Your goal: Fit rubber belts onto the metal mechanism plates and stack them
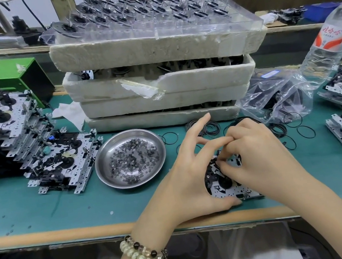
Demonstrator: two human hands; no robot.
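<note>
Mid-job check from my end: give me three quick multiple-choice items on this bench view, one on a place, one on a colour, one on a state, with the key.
1. Where do the loose rubber belts lie?
A) Hung on a hook
B) On the mat, just in front of the foam trays
C) In a closed drawer

2. What colour is the mat?
A) Red
B) White
C) Teal green

3. What are the left hand and right hand doing?
A) Both working on the mechanism plate at the near edge
B) Both lying idle in the lap
C) Both raised in the air, holding nothing

Key: 1 B, thin black rings are scattered on the mat below the trays; 2 C, the bare surface is teal; 3 A, fingers of both hands are on the plate.
</note>
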